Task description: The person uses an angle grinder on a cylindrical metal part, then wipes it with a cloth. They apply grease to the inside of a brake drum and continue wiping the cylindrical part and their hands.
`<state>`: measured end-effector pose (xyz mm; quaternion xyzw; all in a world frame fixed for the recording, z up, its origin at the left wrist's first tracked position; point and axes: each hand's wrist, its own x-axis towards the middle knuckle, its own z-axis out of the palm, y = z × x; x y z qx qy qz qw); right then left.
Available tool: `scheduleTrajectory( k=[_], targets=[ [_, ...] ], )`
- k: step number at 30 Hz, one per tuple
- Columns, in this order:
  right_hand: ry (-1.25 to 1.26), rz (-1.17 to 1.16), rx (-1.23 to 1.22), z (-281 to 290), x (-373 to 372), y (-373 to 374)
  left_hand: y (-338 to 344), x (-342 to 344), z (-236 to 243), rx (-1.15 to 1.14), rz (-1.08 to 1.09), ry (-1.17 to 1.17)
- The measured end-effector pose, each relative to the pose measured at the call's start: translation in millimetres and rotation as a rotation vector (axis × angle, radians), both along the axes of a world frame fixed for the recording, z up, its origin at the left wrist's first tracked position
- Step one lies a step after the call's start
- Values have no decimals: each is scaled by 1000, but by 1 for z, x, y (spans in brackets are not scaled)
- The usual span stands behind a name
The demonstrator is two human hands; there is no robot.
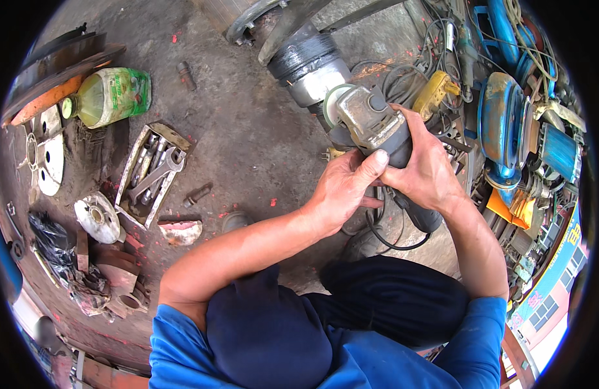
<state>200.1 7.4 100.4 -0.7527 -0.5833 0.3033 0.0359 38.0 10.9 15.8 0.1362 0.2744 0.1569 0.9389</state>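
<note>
I hold an angle grinder (370, 120) in both hands, its pale disc (336, 104) at the end of a dark, shiny metal cylinder (302, 61) with a bright silver band. My left hand (341, 185) grips the grinder from the left, thumb up on its body. My right hand (422, 168) wraps round its right side. The grinder's black rear handle and cord (419, 214) hang below my hands. An orange streak of sparks (377, 68) shows beyond the disc. Whether the disc touches the metal is hard to tell.
At left lie a plastic jug (115, 97), a metal box of wrenches (121, 207), flanged discs (98, 217) and a black bag (50, 240). A yellow power strip (435, 91), tangled cables and blue machine parts (497, 123) crowd the right. My knees are bent below.
</note>
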Motion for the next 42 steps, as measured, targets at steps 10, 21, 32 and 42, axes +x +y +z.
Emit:
scheduleTrajectory(
  k=[10, 21, 32, 42],
  targets=[
    [-79, 57, 39, 2, -20, 4, 2, -11, -5, 1, 21, 2],
    [-122, 70, 19, 2, -29, 5, -1, -15, -6, -6, 66, -1],
    [-221, 196, 157, -3, -49, 5, 0, -24, -16, -28, 94, -11],
    [-300, 168, 82, -6, -71, -8, -9, -37, -26, -11, 79, -26]
  ],
)
